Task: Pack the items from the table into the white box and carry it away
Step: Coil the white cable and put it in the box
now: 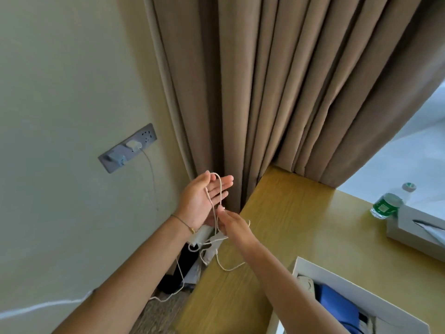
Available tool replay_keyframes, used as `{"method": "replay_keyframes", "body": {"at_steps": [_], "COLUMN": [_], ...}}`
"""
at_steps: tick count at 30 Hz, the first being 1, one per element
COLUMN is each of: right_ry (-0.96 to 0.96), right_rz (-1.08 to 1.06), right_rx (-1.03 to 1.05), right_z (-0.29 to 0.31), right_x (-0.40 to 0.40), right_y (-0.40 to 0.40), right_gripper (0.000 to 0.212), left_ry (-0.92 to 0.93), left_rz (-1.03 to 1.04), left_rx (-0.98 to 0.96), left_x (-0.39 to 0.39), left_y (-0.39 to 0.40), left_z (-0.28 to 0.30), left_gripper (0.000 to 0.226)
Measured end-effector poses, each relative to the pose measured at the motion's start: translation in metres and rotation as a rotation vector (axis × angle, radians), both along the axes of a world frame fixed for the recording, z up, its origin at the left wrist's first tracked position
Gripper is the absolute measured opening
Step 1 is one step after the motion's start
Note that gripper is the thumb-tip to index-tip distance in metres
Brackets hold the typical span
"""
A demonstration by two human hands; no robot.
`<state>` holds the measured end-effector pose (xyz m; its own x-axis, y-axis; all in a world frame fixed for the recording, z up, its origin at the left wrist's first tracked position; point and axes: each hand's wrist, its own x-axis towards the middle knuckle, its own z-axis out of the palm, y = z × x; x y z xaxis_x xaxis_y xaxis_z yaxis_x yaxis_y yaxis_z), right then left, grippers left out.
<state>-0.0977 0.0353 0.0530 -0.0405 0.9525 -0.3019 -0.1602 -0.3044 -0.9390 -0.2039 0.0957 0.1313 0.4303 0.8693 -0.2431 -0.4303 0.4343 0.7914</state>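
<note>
My left hand [202,201] lies flat, fingers spread, white cable [216,196] looped over it; right hand [230,224] fingers pinch the cable.

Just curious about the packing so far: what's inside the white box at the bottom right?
Inside the white box a blue item lies beside something white near its left wall. The frame edge cuts off the remaining contents, so they cannot be told.

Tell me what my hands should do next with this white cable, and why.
Probably bring the right hand round for another loop over the open left hand: the white cable is only partly wound, with slack trailing over the table edge.
</note>
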Motion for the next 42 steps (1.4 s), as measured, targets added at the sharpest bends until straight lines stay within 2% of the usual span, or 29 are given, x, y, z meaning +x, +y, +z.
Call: {"method": "replay_keyframes", "body": {"at_steps": [3, 6, 10, 15, 17, 20, 22, 24, 26, 28, 30, 32, 34, 37, 39, 42], "right_ry": [0.066, 0.027, -0.023, -0.201, -0.281, -0.338, -0.396, -0.547, -0.698, -0.75, -0.68, -0.475, -0.387, -0.415, -0.413, -0.36], "right_rz": [0.044, 0.108, 0.095, 0.101, 0.075, 0.056, 0.042, -0.003, -0.087, -0.166, -0.236, -0.28, -0.288, -0.301, -0.307, -0.277], "right_rx": [-0.02, 0.017, 0.072, 0.108, 0.124, 0.155, 0.177, 0.222, 0.252, 0.265, 0.242, 0.209, 0.212, 0.235, 0.226, 0.156], "right_z": [0.0, 0.004, 0.021, 0.052, 0.065, 0.082, 0.091, 0.095, 0.095, 0.094, 0.093, 0.094, 0.095, 0.091, 0.084, 0.069], "right_x": [0.003, 0.019, 0.061, 0.113, 0.121, 0.116, 0.108, 0.102, 0.101, 0.099, 0.099, 0.1, 0.103, 0.103, 0.1, 0.091], "right_y": [-0.014, -0.03, -0.046, -0.063, -0.065, -0.062, -0.058, -0.055, -0.055, -0.058, -0.063, -0.069, -0.074, -0.079, -0.082, -0.093], "right_gripper": [0.053, 0.046, 0.036, 0.027, 0.028, 0.033, 0.036, 0.039, 0.039, 0.036, 0.024, 0.02, 0.02, 0.019, 0.027, 0.039], "left_ry": [-0.185, -0.151, 0.096, 0.603, 0.712, 0.817, 0.778, 0.672, 0.608, 0.612, 0.604, 0.607, 0.612, 0.58, 0.423, 0.018], "left_rz": [-0.005, -0.001, 0.06, 0.041, -0.11, -0.47, -0.632, -0.712, -0.715, -0.678, -0.681, -0.684, -0.613, -0.325, -0.178, -0.21], "left_rx": [-0.046, 0.035, 0.214, 0.617, 0.706, 0.815, 0.868, 0.879, 0.836, 0.784, 0.756, 0.761, 0.764, 0.73, 0.613, 0.383], "left_x": [-0.006, -0.011, -0.022, -0.025, -0.018, 0.004, 0.021, 0.034, 0.045, 0.051, 0.055, 0.057, 0.058, 0.064, 0.07, 0.077], "left_y": [0.004, 0.009, 0.022, 0.022, 0.014, -0.006, -0.019, -0.031, -0.038, -0.044, -0.048, -0.049, -0.052, -0.058, -0.057, -0.054], "left_z": [0.008, 0.019, 0.023, 0.02, 0.019, 0.017, 0.018, 0.019, 0.015, 0.011, 0.006, 0.002, -0.003, -0.006, -0.003, 0.012], "left_gripper": [0.028, 0.027, 0.029, 0.02, 0.03, 0.071, 0.078, 0.075, 0.079, 0.076, 0.056, 0.037, 0.047, 0.059, 0.061, 0.049]}}
